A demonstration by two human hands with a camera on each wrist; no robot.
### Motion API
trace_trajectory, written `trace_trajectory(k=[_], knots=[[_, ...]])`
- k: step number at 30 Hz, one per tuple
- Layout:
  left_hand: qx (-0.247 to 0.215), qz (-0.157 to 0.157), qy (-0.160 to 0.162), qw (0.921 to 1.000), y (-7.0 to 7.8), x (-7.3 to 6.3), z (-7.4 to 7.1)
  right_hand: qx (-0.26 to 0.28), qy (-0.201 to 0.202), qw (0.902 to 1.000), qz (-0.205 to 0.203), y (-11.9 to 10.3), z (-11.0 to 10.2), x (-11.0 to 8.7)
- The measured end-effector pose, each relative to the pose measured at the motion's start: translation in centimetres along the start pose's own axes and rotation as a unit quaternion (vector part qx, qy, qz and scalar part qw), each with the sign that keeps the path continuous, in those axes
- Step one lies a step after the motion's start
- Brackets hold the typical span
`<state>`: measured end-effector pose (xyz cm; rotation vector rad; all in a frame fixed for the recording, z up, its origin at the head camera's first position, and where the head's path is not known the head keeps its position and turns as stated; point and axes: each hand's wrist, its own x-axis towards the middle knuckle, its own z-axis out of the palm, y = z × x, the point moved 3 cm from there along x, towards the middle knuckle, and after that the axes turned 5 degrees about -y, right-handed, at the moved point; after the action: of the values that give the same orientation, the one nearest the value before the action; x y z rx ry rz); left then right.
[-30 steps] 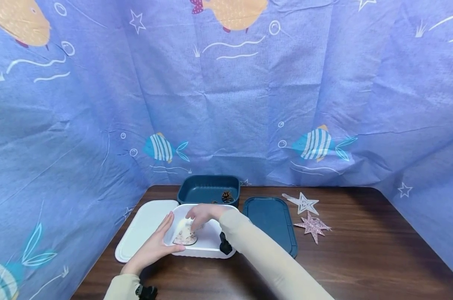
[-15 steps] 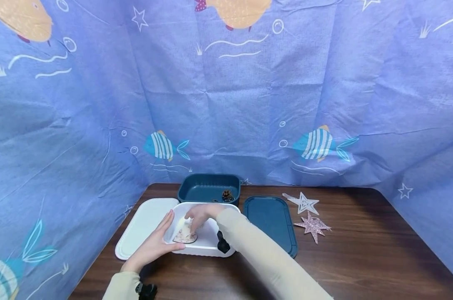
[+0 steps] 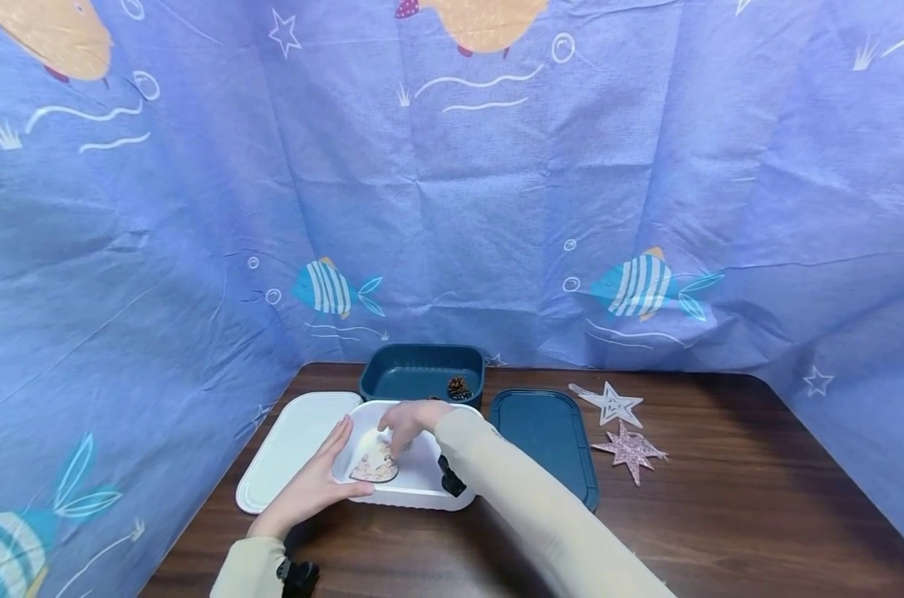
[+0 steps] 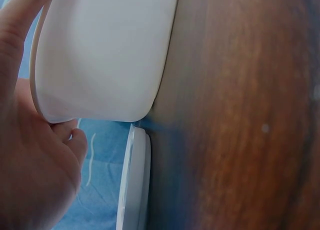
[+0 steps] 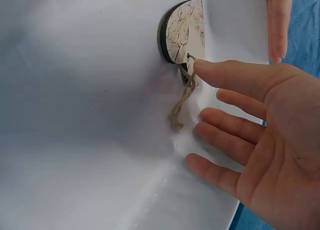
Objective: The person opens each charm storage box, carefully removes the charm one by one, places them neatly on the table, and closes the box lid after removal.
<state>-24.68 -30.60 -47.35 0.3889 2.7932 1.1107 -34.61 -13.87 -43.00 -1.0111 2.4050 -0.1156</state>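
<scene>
On right-wrist view only: twine (image 5: 183, 102), seemingly

Your ornament (image 5: 180, 37): cream, brown crackle pattern, dark edge; twine (image 5: 186, 96) tan. You have white tub (image 3: 422, 501), white lid (image 3: 295, 448). Your sleeves (image 3: 542, 519): pale cream; wrist straps (image 3: 298, 577) black. Box (image 3: 415, 379), second lid (image 3: 542, 440): deep teal. Pinecone (image 3: 458, 387) brown. One star (image 3: 616, 405) silvery white, another star (image 3: 630, 453) glittery pink. Table (image 3: 736, 498): dark brown wood grain. Cloth (image 3: 482, 224) blue, printed with orange fish (image 3: 489, 23), white-striped turquoise fish (image 3: 639, 286).
</scene>
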Motion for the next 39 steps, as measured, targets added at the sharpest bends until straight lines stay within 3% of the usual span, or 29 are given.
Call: trace_trajectory(k=[13, 20, 31, 39], knots=[[-0.02, 0.001, 0.001, 0.9998, 0.2, 0.4, 0.2, -0.026, -0.003, 0.9996, 0.001, 0.2, 0.0, 0.3], [-0.019, -0.003, 0.005, 0.9998, 0.3, 0.4, 0.0, -0.041, -0.009, 0.999, -0.012, -0.5, 0.0, 0.5], [-0.013, -0.015, 0.004, 0.9998, -0.2, 0.1, 0.3, -0.078, -0.029, 0.9965, 0.002, -1.7, 0.6, -0.3], [-0.01, -0.01, 0.006, 0.9999, -0.3, -0.1, 0.1, -0.118, -0.032, 0.9921, -0.026, -2.0, 0.6, -0.5]])
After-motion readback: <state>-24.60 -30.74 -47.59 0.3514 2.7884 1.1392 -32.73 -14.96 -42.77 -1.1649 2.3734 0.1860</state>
